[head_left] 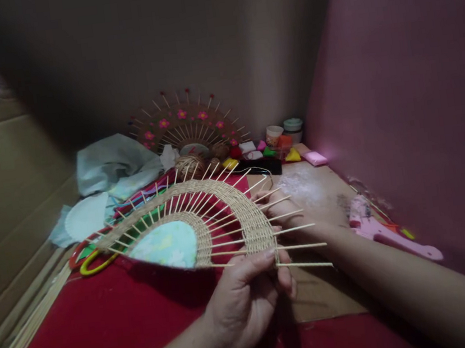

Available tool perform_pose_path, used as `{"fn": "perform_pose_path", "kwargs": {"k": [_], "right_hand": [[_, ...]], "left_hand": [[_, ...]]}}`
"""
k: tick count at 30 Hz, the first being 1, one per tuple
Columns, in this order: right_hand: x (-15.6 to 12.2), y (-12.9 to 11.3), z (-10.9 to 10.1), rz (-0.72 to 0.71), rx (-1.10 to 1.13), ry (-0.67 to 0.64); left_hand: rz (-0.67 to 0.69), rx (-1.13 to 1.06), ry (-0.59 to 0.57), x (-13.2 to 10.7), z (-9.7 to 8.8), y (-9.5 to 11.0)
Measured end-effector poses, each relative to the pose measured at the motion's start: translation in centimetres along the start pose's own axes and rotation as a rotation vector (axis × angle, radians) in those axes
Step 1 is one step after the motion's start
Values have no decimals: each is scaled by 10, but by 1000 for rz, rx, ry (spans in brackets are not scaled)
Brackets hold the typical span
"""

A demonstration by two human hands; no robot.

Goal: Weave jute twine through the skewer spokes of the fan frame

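Note:
A half-round woven fan (220,209) with thin wooden spokes and a pale green centre panel is held up over the red cloth (107,325). My left hand (247,296) pinches its near right edge, fingers closed on the woven band and the lowest spokes. Behind the spokes on the right, my right hand (292,212) is partly hidden; its fingers lie among the spoke ends and seem to support the fan from the back.
A finished fan with pink flowers (186,126) leans on the back wall. Beside it lie a rattan coil (189,165), coloured clay pieces (292,155), small cups (274,134), white cloth (112,163). A pink glue gun (384,231) lies right; coloured rings (93,261) left.

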State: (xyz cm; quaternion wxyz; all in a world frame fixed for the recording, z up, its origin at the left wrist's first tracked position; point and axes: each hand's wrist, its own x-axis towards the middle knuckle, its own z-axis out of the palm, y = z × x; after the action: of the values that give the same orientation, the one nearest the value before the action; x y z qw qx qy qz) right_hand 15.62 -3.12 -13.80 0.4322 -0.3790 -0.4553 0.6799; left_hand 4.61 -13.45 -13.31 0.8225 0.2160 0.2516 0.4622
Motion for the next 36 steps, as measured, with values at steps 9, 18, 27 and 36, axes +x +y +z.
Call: {"fn": "perform_pose_path", "kwargs": {"k": [9,18,27,36], "right_hand": [[-6,-12,-2,-15,10,95],[-3,1,-10,-217,-145,50],[-7,-1,-8,-252,-283,53],[-8,4,-10,-335,-358,43]], "left_hand": [[-437,197,-37,-14,3,-8],[149,964,21,-5,16,67],[673,1680,-164,44,5,111],[795,2008,-308,56,0,105]]}}
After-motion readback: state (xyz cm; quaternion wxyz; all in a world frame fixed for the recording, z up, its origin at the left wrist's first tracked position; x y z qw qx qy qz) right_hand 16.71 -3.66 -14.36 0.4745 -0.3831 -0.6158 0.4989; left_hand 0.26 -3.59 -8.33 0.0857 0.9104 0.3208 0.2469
